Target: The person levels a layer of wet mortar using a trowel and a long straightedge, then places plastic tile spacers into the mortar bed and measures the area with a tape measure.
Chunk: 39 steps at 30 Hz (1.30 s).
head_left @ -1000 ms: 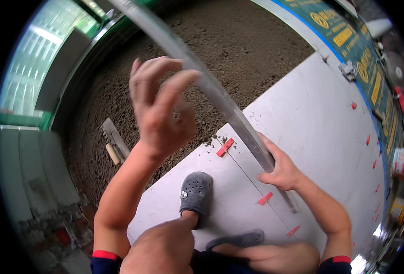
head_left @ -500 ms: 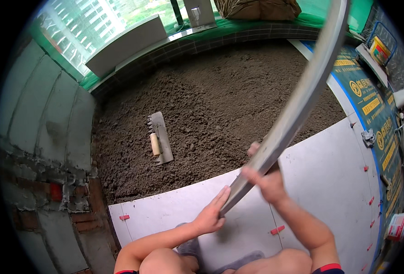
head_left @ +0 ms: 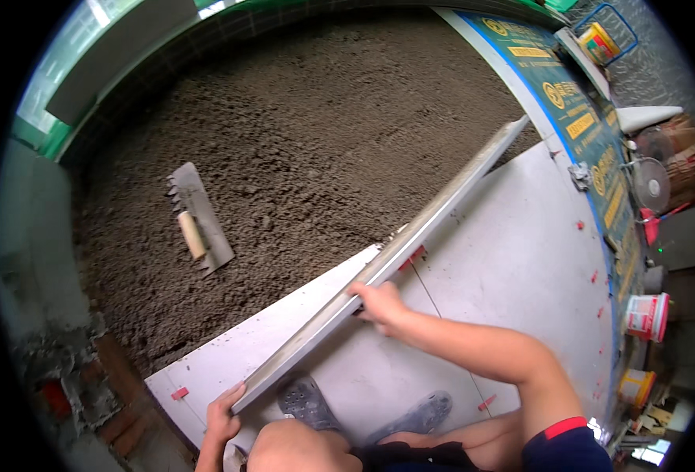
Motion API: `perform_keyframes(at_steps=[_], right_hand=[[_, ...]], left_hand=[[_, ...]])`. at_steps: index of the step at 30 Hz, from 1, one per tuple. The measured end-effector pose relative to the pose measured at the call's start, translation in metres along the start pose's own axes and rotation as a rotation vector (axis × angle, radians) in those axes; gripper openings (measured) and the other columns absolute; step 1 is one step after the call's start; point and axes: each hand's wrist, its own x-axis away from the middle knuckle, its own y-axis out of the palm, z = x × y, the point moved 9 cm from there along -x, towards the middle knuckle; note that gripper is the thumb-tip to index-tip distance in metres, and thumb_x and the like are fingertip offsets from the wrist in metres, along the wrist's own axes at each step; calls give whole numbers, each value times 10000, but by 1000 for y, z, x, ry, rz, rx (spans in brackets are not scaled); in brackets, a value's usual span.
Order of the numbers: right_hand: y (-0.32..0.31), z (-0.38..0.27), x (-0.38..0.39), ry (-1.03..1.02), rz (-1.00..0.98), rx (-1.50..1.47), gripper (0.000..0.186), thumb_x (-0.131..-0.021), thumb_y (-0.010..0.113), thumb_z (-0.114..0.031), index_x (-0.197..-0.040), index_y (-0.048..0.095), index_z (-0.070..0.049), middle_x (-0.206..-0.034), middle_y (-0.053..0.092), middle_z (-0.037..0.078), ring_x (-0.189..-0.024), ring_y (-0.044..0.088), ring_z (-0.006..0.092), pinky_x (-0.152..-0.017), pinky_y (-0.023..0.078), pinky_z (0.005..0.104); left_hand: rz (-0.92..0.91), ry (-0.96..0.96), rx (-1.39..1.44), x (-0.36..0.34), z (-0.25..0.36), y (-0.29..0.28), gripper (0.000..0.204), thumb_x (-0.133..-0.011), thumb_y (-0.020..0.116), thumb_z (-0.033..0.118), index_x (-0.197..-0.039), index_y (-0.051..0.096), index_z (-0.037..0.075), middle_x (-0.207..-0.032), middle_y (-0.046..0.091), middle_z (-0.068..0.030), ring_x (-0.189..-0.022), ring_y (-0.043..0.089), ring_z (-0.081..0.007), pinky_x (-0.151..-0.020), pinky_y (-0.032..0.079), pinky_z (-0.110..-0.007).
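Observation:
A long grey metal straightedge (head_left: pixel 448 206) lies slantwise across the view, from near left to far right, over the edge of the white floor tiles (head_left: pixel 520 212). My right hand (head_left: pixel 383 305) is closed round it near its middle. At its near end my left hand (head_left: pixel 223 415) grips it, some fingers hidden. The far end reaches over the rough brown mortar bed (head_left: pixel 300 118). To the left, a notched trowel (head_left: pixel 211 228) with a wooden handle rests on the mortar, apart from both hands.
Red levelling wedges (head_left: pixel 179 392) stick up at the tile joints. My grey clogs (head_left: pixel 307 400) are on the tiles. Printed protective sheeting (head_left: pixel 556 94) runs along the right, with a red-and-white bucket (head_left: pixel 648 316) and a yellow bucket (head_left: pixel 597 43) beside it. A bare wall (head_left: pixel 37 236) stands at left.
The straightedge has come down from a steep, raised tilt to lie low across the tile edge. My left hand has moved left and nearer with its end; my right hand has shifted left.

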Motion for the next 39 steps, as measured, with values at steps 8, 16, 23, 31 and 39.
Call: perform_keyframes(at_steps=[8, 16, 23, 31, 39], right_hand=[[28, 52, 1, 19, 19, 86, 432, -818, 715, -328, -946, 699, 85, -786, 663, 118, -639, 597, 194, -513, 454, 374], [62, 62, -14, -45, -8, 164, 471, -823, 688, -378, -900, 705, 86, -739, 657, 113, -619, 609, 212, -593, 524, 380], [164, 32, -5, -124, -196, 529, 505, -786, 681, -426, -831, 717, 76, -815, 712, 270, -797, 732, 380, -769, 565, 464], [226, -30, -29, -420, -175, 569, 529, -779, 686, -399, -890, 707, 117, -913, 696, 335, -923, 703, 466, -836, 570, 477], [49, -120, -23, -519, 205, 457, 492, -765, 705, -387, -811, 720, 102, -781, 710, 278, -808, 742, 372, -776, 574, 445]], left_hand=[[-37, -70, 131, 12, -62, -6, 706, -603, 477, -88, -1259, 697, 50, -1285, 669, -215, -1242, 629, -353, -1077, 451, -342], [-43, -196, 190, 37, -117, 1, 648, -680, 514, -25, -1311, 649, 38, -1332, 630, -220, -1253, 601, -374, -1076, 453, -384], [-91, -452, 265, 99, -156, 82, 597, -759, 507, 24, -1348, 606, 41, -1371, 590, -216, -1270, 571, -378, -1066, 448, -409], [-179, -480, 162, 70, -154, 98, 546, -848, 499, 80, -1390, 558, 44, -1415, 545, -212, -1290, 536, -384, -1054, 444, -437], [72, -93, 126, 0, -122, 58, 503, -938, 491, 135, -1432, 510, 47, -1460, 500, -208, -1310, 502, -389, -1042, 439, -466]])
